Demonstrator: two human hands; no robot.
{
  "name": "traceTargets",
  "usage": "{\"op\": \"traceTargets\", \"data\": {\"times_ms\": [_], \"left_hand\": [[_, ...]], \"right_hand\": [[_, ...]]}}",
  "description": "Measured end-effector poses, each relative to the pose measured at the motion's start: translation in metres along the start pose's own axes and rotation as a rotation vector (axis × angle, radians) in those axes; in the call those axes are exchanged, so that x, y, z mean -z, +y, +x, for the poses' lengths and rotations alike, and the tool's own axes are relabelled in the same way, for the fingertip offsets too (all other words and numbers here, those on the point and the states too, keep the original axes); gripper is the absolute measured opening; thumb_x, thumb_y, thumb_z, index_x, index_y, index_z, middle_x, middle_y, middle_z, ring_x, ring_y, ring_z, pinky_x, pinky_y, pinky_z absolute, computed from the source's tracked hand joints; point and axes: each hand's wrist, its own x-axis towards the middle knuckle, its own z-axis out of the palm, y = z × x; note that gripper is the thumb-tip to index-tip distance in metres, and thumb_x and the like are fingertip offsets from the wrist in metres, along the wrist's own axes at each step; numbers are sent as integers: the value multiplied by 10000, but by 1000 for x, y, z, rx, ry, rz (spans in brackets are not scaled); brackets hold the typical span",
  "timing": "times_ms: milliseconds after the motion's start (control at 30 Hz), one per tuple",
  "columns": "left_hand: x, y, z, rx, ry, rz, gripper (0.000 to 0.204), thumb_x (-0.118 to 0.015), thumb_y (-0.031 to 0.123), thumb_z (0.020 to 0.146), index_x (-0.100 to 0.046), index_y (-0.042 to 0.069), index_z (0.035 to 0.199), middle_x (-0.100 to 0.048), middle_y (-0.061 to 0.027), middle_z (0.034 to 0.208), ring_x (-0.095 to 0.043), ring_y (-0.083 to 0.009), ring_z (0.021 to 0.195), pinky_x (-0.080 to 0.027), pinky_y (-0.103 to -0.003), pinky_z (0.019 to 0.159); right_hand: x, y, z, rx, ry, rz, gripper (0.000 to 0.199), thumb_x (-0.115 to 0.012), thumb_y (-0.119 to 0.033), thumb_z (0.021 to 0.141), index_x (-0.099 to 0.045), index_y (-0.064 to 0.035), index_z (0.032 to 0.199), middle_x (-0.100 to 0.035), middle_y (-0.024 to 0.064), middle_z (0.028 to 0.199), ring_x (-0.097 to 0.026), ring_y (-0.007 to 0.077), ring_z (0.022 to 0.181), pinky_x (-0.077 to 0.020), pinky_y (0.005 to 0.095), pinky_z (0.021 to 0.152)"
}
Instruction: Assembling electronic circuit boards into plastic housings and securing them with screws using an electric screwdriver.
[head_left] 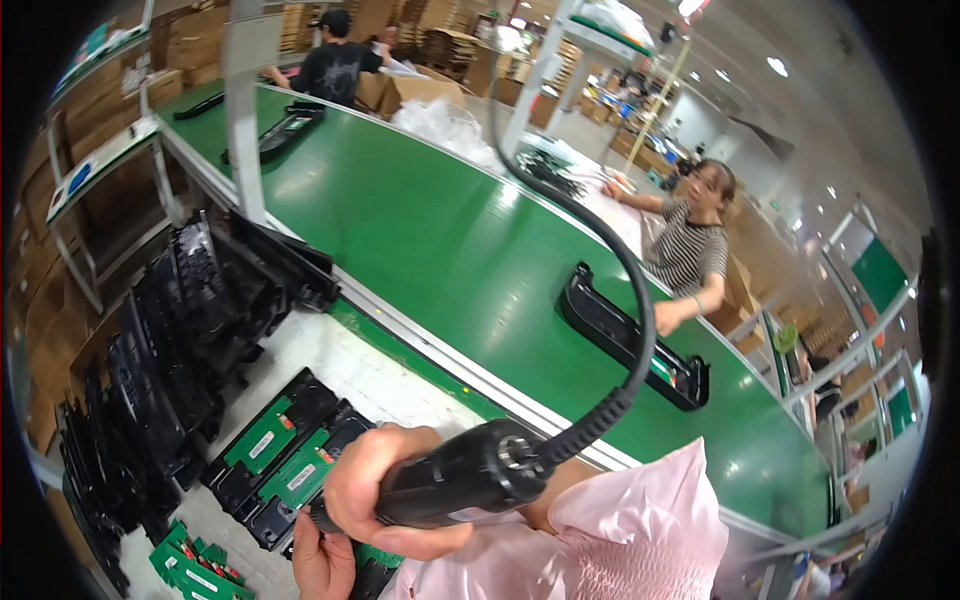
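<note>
My right hand (375, 490) is wrapped round a black electric screwdriver (465, 480), whose thick cable (615, 250) loops up and away over the belt. The screwdriver's front end points down and left, toward a black plastic housing (340, 425) with a green circuit board (300, 470) in it. Close to that front end is my left hand (322, 562), its fingers drawn together at the housing's near edge; anything small between them is hidden. Beside it lies a second black housing with a similar green board (262, 440).
Stacked black housings (150, 370) fill the bench's left side. Loose green boards (195, 565) lie in front. Beyond runs a green conveyor belt (420, 230) carrying black housings (630, 335). A co-worker's hand (675, 315) reaches over it; another person (335, 65) stands at the far end.
</note>
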Motion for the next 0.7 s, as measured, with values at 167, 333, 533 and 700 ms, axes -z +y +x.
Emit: {"op": "traceTargets", "data": {"times_ms": [167, 333, 533, 700], "left_hand": [[-2, 0, -4, 16, -113, 105, 499, -484, 118, 870, -267, 41, 1313, -342, -109, 1328, -362, -222, 1202, -308, -352, 1022], [-7, 4, -6, -13, 22, 99, 407, -491, 100, 863, -351, 1, 1232, -455, -132, 1207, -472, -222, 1087, -428, -321, 926], [-24, 9, -17, 91, -65, -9, 164, -525, 109, 860, -520, 13, 993, -522, -61, 873, -473, -159, 751, -430, -262, 654], [-29, 6, -17, 52, 117, -111, 165, -537, 136, 854, -542, 18, 970, -541, -64, 885, -481, -162, 753, -435, -270, 664]], "right_hand": [[-4, 3, -9, -12, 57, 20, 247, -572, -66, 680, -450, 3, 884, -512, 69, 706, -525, 117, 580, -416, 230, 521], [-8, 7, -8, 22, 79, -117, 259, -569, -58, 665, -438, 18, 874, -487, 71, 734, -512, 104, 574, -414, 220, 512], [-17, 0, -7, -84, 257, 103, 312, -611, -111, 692, -419, 9, 907, -507, 57, 665, -506, 100, 567, -406, 207, 506], [-12, 12, -4, 59, 178, 95, 343, -617, -141, 743, -406, -5, 977, -513, 101, 884, -532, 150, 791, -435, 278, 687]]}}
